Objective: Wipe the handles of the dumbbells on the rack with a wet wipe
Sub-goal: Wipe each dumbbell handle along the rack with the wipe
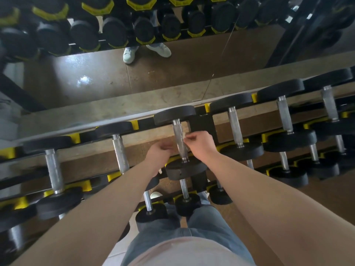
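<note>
Centre of frame, on the rack's (201,127) top row, the right hand's (200,144) fingers (189,140) pinch a thin whitish wet wipe (184,136) against the middle dumbbell's handle (177,129), and the left hand's (159,153) curled fingers are too blurry to tell what they grip.

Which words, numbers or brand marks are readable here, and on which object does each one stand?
None is readable.
The dumbbell heads show no weight numbers.
The yellow rack saddles carry no print.
The mirror reflection is too blurred to read.
</note>
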{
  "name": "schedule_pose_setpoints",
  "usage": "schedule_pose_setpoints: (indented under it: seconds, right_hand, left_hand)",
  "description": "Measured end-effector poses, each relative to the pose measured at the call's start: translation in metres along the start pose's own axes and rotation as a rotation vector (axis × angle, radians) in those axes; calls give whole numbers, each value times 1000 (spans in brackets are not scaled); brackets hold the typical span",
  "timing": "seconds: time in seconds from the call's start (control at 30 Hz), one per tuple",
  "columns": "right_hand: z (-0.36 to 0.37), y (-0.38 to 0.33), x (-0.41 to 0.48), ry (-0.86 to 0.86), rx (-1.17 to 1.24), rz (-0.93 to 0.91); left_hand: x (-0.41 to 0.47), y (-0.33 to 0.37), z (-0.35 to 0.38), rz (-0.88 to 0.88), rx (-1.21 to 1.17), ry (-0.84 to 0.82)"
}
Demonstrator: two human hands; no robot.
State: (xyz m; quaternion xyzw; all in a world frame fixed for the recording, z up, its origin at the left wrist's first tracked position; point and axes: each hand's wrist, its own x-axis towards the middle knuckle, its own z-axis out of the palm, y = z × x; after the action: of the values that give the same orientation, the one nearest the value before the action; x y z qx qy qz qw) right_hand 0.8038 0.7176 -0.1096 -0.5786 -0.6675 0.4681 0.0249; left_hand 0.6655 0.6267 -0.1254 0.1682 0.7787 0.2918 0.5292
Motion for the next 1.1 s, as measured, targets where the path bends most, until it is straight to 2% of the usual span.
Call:
schedule_pose_setpoints:
  seconds: [0.1, 0.2, 0.3, 0.37, 0.5, 0.63, 0.8, 0.93, 1.1]
  right_hand:
    - [-2, 4, -1, -83, -200, 5]
    - [-7, 7, -2, -243, -475, -23]
    - [-12, 3, -7, -315, -579, -73]
    - [-12, 0, -12, -286, -528, -98]
    - [-14, -4, -25, -197, -233, -103]
    - [-23, 0, -34, -209, -149, -146]
    - [-52, 9, -38, -167, -82, -182]
    - [-85, 29, -29, -67, 105, -113]
    - [-134, 60, -15, -175, 247, -146]
  left_hand:
    - [1, -9, -3, -57, 58, -33]
    - [-1, -9, -3, -73, 73, -22]
    - [-4, -6, -5, -47, 68, -35]
    - [-7, -4, -8, -2, 66, -53]
    - [-21, 12, -10, 134, 66, -147]
    - [-26, 28, -5, 216, 115, -165]
    - [-31, 45, 17, 227, 122, -166]
    - [-33, 66, 50, 199, 34, -140]
    - [-34, 89, 104, 206, 12, -104]
